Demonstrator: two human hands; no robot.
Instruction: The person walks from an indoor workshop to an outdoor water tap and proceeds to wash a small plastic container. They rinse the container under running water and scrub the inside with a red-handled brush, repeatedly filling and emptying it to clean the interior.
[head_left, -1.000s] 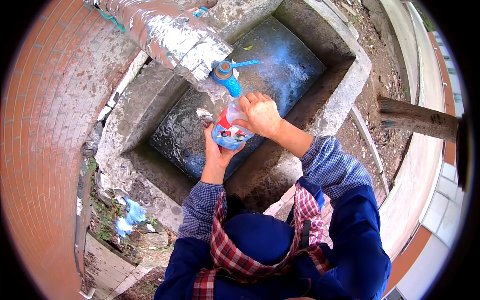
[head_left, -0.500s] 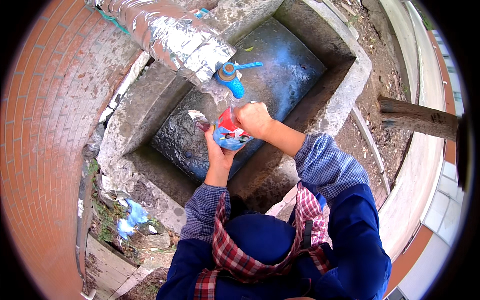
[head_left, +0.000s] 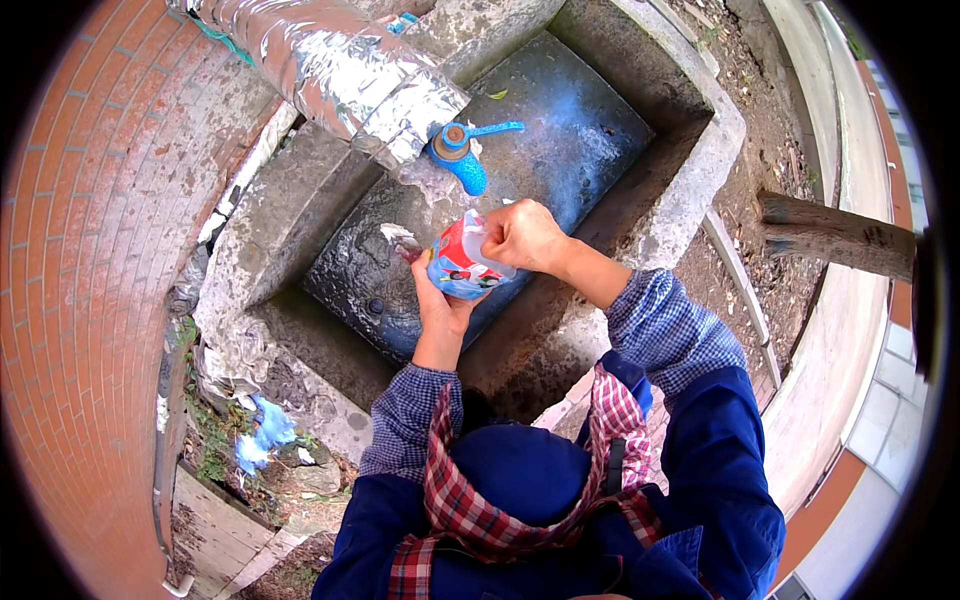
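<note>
Over the stone sink, my left hand (head_left: 440,312) is wrapped round a plastic bottle (head_left: 466,254) with a red and blue label, holding it from below and the left. The bottle lies tilted, and a whitish, see-through part of it shows on the right. My right hand (head_left: 524,235) is closed in a fist against that side; what its fingers pinch is hidden. Beside the left fingertips is a small brownish-purple and white piece (head_left: 402,240); I cannot tell whether it belongs to the bottle. Just beyond the hands is a blue tap (head_left: 466,172).
The rough stone sink (head_left: 690,175) surrounds the hands, with a drain hole (head_left: 375,305) in its dark floor. A foil-wrapped pipe (head_left: 330,70) leads to the tap. A brick wall (head_left: 110,250) stands left, a wooden post (head_left: 835,232) right. Blue-and-white litter (head_left: 265,435) lies at lower left.
My right fist has shifted a little to the right, baring more of the bottle's whitish, see-through side. My left hand and the bottle have hardly moved.
</note>
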